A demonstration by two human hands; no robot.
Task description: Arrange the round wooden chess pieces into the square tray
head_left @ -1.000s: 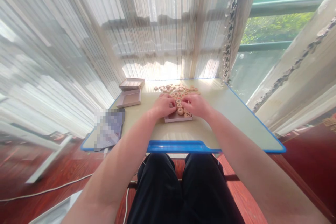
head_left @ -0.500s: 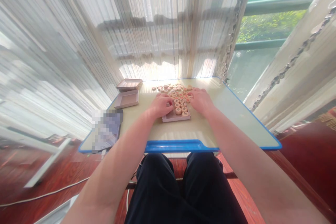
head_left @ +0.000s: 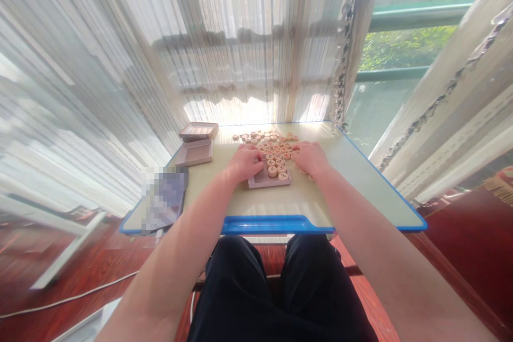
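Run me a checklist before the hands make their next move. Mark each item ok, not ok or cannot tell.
1. Left hand at the tray's left side: ok.
2. Right hand right of the tray: ok.
3. Right hand's grip known: cannot tell, its fingertips are unclear.
4. Tray floor fully covered: not ok, bare at near left.
5. Space beyond the tray free of loose pieces: not ok, many there.
6. Device apart from left hand: ok.

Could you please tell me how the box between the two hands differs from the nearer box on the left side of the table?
Contents: the box between the hands holds round pieces, while the nearer left box shows its inner floor.
Place: the first lies between the left hand and right hand; the second lies apart from both.
Both are shallow, pale and open-topped.
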